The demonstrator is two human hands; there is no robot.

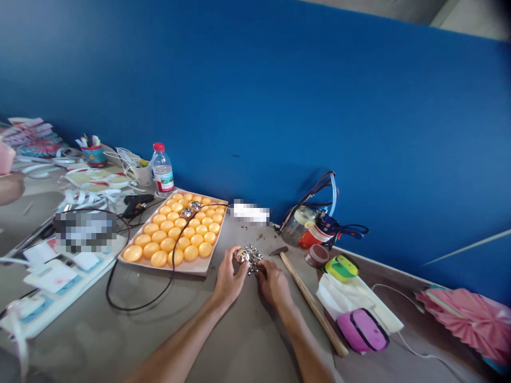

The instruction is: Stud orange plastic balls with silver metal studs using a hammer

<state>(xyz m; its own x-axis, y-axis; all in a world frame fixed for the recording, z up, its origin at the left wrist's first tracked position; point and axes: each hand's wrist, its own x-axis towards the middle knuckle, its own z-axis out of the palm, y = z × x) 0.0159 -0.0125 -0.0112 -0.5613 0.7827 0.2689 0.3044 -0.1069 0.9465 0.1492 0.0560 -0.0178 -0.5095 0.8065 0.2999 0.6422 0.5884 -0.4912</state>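
My left hand (230, 276) is closed around a small orange ball (241, 256) partly covered with shiny silver studs. Just right of the ball, a heap of small silver metal pieces (253, 257) lies on the table. My right hand (273, 281) is at the near right edge of that heap, its fingers pinched together; what they hold is too small to make out. To the left stands a shallow tray (187, 270) with rows of smooth orange balls (158, 259). Two silver-studded balls (186, 213) sit among them near the back.
A hammer (307, 298) lies right of my right hand. Beyond it are a reddish jar (316, 256), a purple case (362, 330) and a yellow-green case (341, 268). A black cable (139, 307) crosses the tray. A bottle (163, 173) stands behind. Another person's hand (11, 188) shows far left.
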